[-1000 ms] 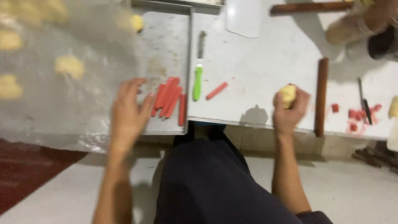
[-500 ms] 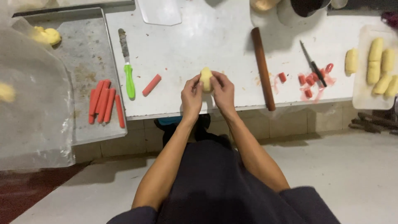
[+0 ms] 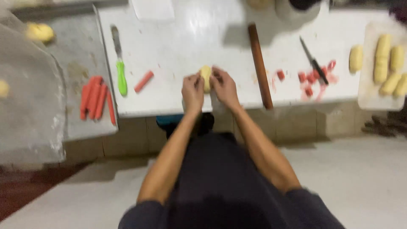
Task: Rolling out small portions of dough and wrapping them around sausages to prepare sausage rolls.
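Both hands meet over the near part of a white table (image 3: 199, 38), holding one small lump of yellow dough (image 3: 206, 76) between them. My left hand (image 3: 193, 91) pinches the lump's left side and my right hand (image 3: 224, 87) closes on its right side. A single red sausage stick (image 3: 143, 81) lies on the table left of my hands. A brown rolling pin (image 3: 259, 63) lies just to the right of my right hand.
A knife with a green handle (image 3: 120, 68) lies at the table's left edge. A metal tray (image 3: 80, 85) holds several red sausage sticks (image 3: 95, 98) and a dough ball (image 3: 39, 32). A dark knife (image 3: 313, 61), cut red pieces (image 3: 311, 78) and a board of shaped dough rolls (image 3: 388, 63) lie right.
My left hand left the tray and joined my right hand on the dough lump at the table's middle. The view shifted right and now holds steady on both hands.
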